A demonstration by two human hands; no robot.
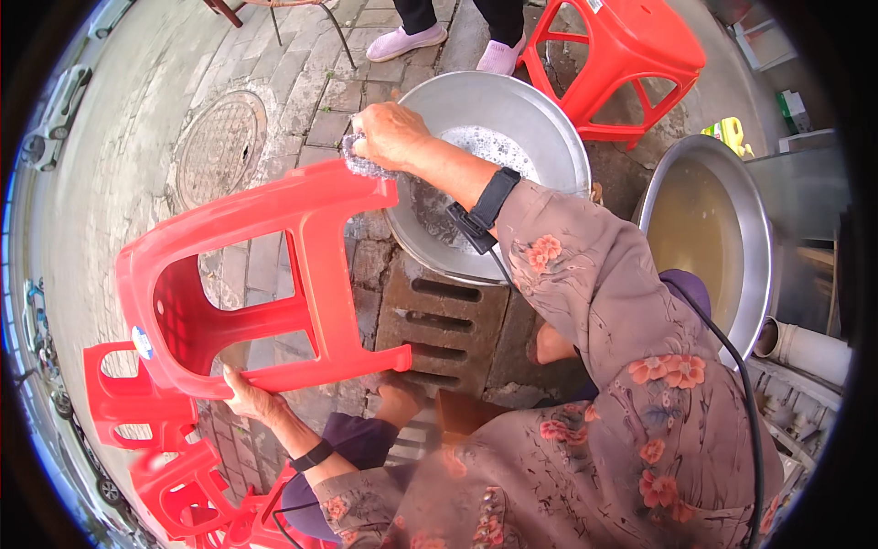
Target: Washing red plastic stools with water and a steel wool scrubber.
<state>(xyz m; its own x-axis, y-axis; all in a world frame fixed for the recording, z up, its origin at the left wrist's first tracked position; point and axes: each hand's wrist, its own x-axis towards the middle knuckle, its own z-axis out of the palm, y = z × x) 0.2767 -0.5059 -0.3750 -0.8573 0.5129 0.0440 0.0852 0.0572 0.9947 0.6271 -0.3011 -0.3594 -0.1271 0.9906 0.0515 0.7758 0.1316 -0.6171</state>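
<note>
A red plastic stool (320, 265) lies tilted on its side in front of me, its legs toward the right. My left hand (249, 398) grips its lower edge near the seat. At the end of an upper leg, my right hand (391, 135) is closed on a grey scrubbing cloth (368, 165) pressed against the plastic. Just beyond that hand stands a wide metal basin (558, 137) holding sudsy water; my right forearm crosses over it.
A second metal basin (761, 247) with murky water stands at the right. Another red stool (631, 55) is at the far right, beside a person's pink shoes (407, 42). Several red stools (137, 393) crowd the lower left. A slotted drain cover (439, 316) lies below the basin.
</note>
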